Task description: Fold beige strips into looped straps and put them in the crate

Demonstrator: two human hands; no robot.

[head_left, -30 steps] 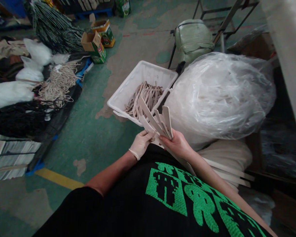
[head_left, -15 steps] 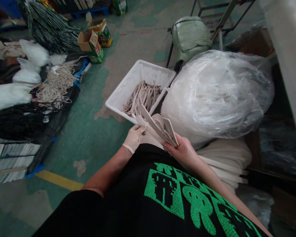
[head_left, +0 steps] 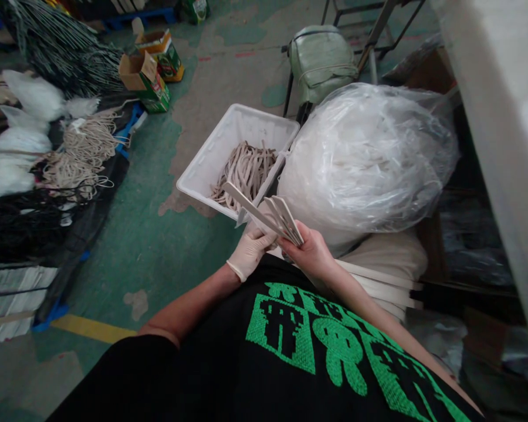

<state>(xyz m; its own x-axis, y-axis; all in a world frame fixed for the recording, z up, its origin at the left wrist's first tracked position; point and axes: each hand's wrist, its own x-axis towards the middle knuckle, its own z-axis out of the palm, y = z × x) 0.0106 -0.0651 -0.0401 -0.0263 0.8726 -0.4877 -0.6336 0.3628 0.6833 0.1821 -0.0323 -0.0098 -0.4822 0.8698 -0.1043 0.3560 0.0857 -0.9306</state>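
Observation:
My right hand [head_left: 310,249], bare, is closed around several flat, pale strips [head_left: 284,217] that fan out toward the white bin. One longer strip [head_left: 246,202] slants up and left over the bin's near edge. My left hand [head_left: 250,252] wears a whitish glove and is closed just left of the bundle, its fingertips partly hidden under the strips. A thin, translucent pale piece [head_left: 243,217] sticks out beyond the gloved fingers. Past both hands, the white plastic bin [head_left: 202,158] holds a heap of loose greyish-beige strips [head_left: 246,170].
A large clear bag of white material [head_left: 369,158] bulges right of the bin. Behind it, a green wrapped bundle [head_left: 321,61] rests by a metal frame. Pallets with beige cord [head_left: 81,152] and black cord stand left, with open cartons [head_left: 143,79] beyond. A pale surface [head_left: 506,117] borders the right.
My left hand has moved right and in under the strips, closer to my right hand. The strips in my right hand are more tightly gathered. The whole view has shifted slightly.

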